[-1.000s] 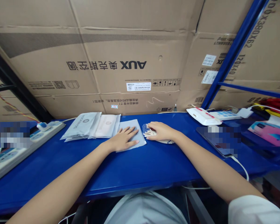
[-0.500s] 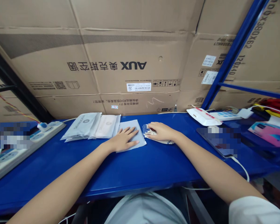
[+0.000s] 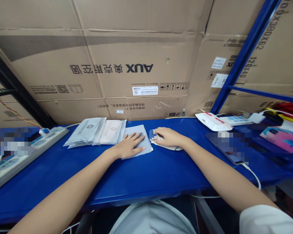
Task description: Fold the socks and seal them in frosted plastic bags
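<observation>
My left hand lies flat with fingers spread on a frosted plastic bag on the blue table. Just to its right, my right hand curls over a folded white and blue cloth item, its fingers wrapped round the upper edge; the palm hides part of the cloth. To the left of my left hand sit filled frosted packets, a grey one and a pinkish one, overlapping each other.
A long power strip lies at the left. Toward the right are a white case, a phone with a white cable, another power strip and a pink box. Large cardboard stands behind the blue table.
</observation>
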Demonstrator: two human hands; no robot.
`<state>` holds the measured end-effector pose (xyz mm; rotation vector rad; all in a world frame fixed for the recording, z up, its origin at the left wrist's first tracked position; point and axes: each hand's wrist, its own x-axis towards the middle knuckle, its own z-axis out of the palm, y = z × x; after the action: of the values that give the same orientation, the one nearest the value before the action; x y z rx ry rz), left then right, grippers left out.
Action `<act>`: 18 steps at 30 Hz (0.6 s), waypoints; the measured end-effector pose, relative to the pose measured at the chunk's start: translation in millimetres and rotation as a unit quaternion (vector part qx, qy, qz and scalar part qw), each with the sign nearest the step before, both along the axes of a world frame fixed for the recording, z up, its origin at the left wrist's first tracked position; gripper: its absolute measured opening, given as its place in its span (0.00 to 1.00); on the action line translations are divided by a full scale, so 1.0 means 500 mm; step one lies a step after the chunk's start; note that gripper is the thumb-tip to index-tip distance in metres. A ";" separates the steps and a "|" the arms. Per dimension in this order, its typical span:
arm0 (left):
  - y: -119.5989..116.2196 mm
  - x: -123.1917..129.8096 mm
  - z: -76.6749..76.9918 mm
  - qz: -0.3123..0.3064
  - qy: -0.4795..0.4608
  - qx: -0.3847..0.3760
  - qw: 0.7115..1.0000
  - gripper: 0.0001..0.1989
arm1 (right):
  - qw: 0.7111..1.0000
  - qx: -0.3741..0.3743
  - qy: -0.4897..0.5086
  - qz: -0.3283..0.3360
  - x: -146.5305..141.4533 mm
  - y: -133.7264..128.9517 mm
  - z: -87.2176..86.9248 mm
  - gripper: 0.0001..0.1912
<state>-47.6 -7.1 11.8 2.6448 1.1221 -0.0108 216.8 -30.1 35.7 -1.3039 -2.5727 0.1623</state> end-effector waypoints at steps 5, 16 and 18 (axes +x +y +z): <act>-0.003 0.003 0.004 0.004 0.013 -0.002 1.000 0.39 | 1.000 0.003 -0.004 -0.003 -0.003 -0.005 -0.001 0.10; -0.011 0.006 0.009 0.013 -0.005 0.016 1.000 0.39 | 0.989 0.003 0.111 -0.097 0.054 0.036 0.001 0.18; -0.016 0.014 0.008 0.019 -0.026 0.035 0.999 0.40 | 0.987 -0.048 0.058 -0.139 0.058 0.035 -0.004 0.25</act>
<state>-40.8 -14.9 15.7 2.6666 1.1764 0.1070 245.7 -12.7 33.7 -1.6212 -2.2828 0.3013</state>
